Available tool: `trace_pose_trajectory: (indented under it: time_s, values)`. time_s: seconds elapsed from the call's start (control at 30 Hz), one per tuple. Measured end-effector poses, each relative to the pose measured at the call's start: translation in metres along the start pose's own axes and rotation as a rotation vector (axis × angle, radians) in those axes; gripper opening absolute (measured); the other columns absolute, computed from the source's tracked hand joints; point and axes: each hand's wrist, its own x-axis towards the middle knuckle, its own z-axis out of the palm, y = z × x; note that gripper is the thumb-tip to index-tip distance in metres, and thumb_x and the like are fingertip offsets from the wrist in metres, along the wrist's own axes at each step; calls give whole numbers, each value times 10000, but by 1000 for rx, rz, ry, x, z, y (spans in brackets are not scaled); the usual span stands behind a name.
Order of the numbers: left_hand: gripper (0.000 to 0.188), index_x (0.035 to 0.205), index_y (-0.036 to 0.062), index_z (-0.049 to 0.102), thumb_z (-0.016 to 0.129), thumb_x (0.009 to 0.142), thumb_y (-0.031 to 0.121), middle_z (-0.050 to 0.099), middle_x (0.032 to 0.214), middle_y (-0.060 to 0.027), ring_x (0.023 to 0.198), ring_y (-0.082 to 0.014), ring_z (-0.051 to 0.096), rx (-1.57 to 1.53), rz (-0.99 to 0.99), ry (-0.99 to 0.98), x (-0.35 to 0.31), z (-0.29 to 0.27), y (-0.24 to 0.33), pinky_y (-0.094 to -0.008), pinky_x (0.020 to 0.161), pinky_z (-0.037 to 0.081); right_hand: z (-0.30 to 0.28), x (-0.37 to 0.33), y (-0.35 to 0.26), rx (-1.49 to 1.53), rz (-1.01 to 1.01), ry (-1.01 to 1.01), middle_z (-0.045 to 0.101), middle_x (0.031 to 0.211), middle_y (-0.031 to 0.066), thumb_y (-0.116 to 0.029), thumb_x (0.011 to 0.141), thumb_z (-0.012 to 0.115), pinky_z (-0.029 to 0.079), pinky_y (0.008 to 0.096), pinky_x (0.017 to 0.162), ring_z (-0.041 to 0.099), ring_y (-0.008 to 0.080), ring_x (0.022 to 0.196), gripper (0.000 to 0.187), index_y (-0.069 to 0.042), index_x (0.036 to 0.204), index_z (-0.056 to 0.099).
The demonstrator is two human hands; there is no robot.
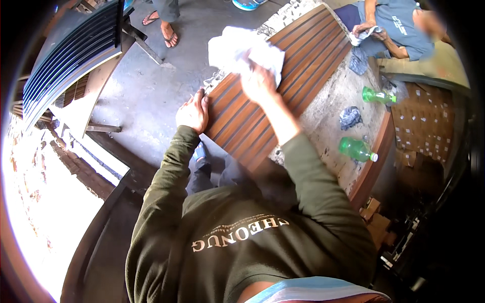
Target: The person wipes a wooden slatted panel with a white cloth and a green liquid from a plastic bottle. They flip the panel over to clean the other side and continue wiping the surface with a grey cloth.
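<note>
A brown slatted wooden panel [237,118] lies slantwise in front of me on a rough pale worktop. My right hand [258,83] presses a white cloth [242,50] on the panel's upper face; hand and cloth are slightly smeared by motion. Part of the cloth spreads past the panel's far left edge. At the panel's left edge, my left hand [193,112] is closed around the rim, its fingertips partly hidden.
On the worktop [323,121], right of the panel, lie two green plastic bottles [353,149] and a crumpled bluish wad [350,117]. A seated co-worker [399,30] holds a white cloth at the far right. Another person's sandalled feet [169,35] stand beyond. Dark slatted panel [76,60] stands left.
</note>
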Motion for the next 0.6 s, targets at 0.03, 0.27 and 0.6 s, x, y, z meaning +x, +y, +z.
trace_pose_trajectory:
  time_s: [0.03, 0.27, 0.6]
  values:
    - [415, 1239, 58, 478, 348, 949, 324, 600, 1084, -231, 1031, -374, 569, 16, 14, 20, -1, 1, -2, -414, 913, 430, -17, 24, 7, -128, 88, 33, 632, 1052, 166, -318, 883, 445, 459, 413, 901, 595, 315, 1018, 480, -112, 1315, 427]
    - [376, 1194, 43, 507, 444, 878, 237, 613, 1002, -207, 951, -359, 587, 77, 18, 53, 3, 13, -17, -426, 878, 439, 45, -68, -41, 56, -232, 123, 388, 1347, 261, -173, 800, 528, 248, 519, 1066, 376, 372, 1264, 661, -12, 1389, 277]
    - [353, 1117, 84, 568, 401, 936, 337, 634, 984, -192, 916, -358, 610, 17, 17, 106, 12, 8, -5, -421, 835, 470, -28, -11, 119, -196, -291, 480, 450, 1286, 201, -143, 826, 536, 387, 430, 983, 485, 346, 1143, 422, -4, 1220, 472]
